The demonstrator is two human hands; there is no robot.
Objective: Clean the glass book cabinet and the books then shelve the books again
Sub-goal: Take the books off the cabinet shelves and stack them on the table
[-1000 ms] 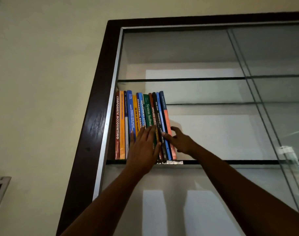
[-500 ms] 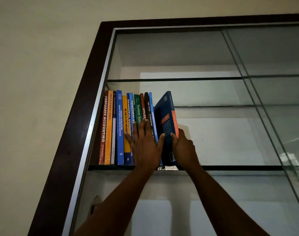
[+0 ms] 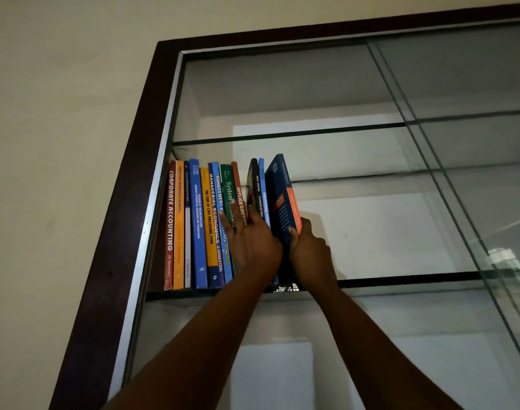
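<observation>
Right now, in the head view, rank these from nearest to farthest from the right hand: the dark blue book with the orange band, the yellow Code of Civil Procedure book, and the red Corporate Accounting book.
1. Dark blue book with the orange band: held by the right hand, at the row's right end.
2. Yellow Code of Civil Procedure book: mid-row, beyond the left hand.
3. Red Corporate Accounting book: far left, against the cabinet frame.

Glossy paperback books [image 3: 211, 226], clear glass shelf [image 3: 400, 282], dark wood frame [image 3: 116, 232].

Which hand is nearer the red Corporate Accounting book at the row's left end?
Left. The left hand lies on spines mid-row, several books from Corporate Accounting; the right hand grips the far end book.
</observation>
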